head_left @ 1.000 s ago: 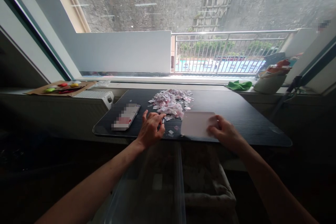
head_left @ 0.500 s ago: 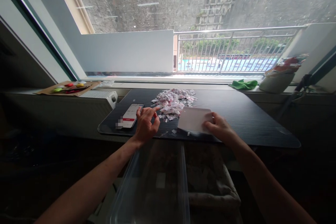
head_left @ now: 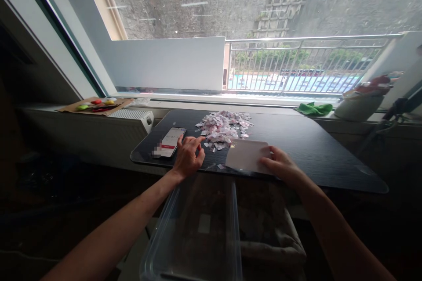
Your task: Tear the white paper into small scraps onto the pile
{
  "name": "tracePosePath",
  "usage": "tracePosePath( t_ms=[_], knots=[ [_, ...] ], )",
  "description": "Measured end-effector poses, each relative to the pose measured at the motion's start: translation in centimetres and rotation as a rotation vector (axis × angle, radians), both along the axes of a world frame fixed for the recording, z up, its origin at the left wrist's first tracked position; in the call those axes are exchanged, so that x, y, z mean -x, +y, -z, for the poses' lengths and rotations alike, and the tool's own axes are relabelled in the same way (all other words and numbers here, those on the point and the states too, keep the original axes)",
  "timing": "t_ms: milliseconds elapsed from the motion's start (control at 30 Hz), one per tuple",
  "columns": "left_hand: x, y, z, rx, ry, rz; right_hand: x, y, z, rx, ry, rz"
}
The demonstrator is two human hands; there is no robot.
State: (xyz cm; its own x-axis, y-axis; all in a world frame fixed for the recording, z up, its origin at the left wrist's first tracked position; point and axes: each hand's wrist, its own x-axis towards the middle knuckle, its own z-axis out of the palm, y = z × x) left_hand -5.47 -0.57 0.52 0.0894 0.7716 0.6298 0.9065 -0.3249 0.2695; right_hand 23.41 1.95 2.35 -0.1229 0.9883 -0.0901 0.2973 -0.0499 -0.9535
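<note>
My right hand grips the right edge of a flat white scraper-like sheet, thumb on top. The sheet lies low over the dark table, just in front of a heap of small white and pinkish paper scraps. My left hand hovers over the table between the phone and the heap, fingers apart and slightly curled, with nothing in them. Beside it lies a phone with a timer-like screen. A few loose scraps sit near the front edge.
Below the table's front edge stands a clear plastic bin, with a cloth-lined container to its right. On the sill are a green cloth, a pale pot and cardboard with colourful items. A radiator stands left.
The whole view has shifted slightly, with things appearing further right. The white sheet sits a little lower and flatter at the table's front. My left hand keeps nearly the same pose.
</note>
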Motion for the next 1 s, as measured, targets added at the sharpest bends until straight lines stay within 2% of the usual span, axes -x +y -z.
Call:
tracePosePath(
  t_ms=[167, 333, 533, 667, 867, 1000],
  knots=[
    [0.0, -0.1, 0.0, 0.01, 0.006, 0.003, 1.0, -0.5, -0.1, 0.053, 0.077, -0.073],
    [0.0, -0.1, -0.1, 0.025, 0.001, 0.001, 0.8, -0.5, 0.0, 0.049, 0.065, -0.101],
    [0.0, 0.0, 0.1, 0.011, 0.006, 0.011, 1.3, -0.9, -0.8, 0.044, 0.024, -0.046],
    [0.1, 0.0, 0.2, 0.008, 0.002, 0.012, 1.9, -1.2, -1.0, 0.04, 0.061, -0.107],
    [0.0, 0.0, 0.1, 0.016, -0.004, 0.014, 2.3, -0.5, -0.8, -0.11, -0.066, 0.008],
    [0.1, 0.0, 0.2, 0.01, -0.005, 0.017, 2.7, -0.8, -1.0, -0.059, -0.058, -0.035]
  ],
)
